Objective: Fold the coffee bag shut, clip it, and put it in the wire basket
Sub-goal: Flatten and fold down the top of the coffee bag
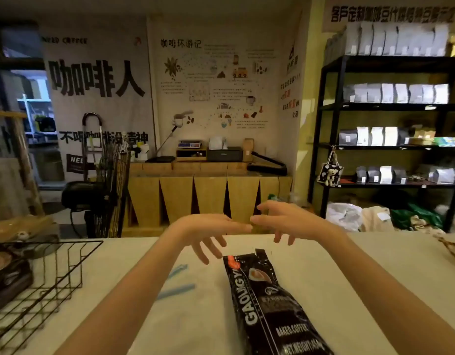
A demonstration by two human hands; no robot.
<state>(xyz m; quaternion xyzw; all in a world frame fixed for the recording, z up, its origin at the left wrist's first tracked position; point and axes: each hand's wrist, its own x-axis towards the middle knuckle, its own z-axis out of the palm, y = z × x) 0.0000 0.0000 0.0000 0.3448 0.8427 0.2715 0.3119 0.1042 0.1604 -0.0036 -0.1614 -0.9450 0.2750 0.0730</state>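
Observation:
A black coffee bag (270, 306) with white lettering lies flat on the white table (375, 290), its cut-open top pointing away from me. My left hand (208, 231) hovers above and just beyond the bag's top, fingers spread and drooping, holding nothing. My right hand (282, 220) floats beside it, fingers apart and empty, fingertips nearly touching the left hand's. A light blue clip (176, 290) lies on the table left of the bag, partly hidden by my left forearm. The black wire basket (49, 275) stands at the table's left edge.
Dark packets and round items sit left of the basket (6, 272). A woven basket edge (451, 248) shows at the table's far right. Beyond the table are a standing fan (111, 190), a wooden counter (208, 193) and black shelving (390, 124) with bags.

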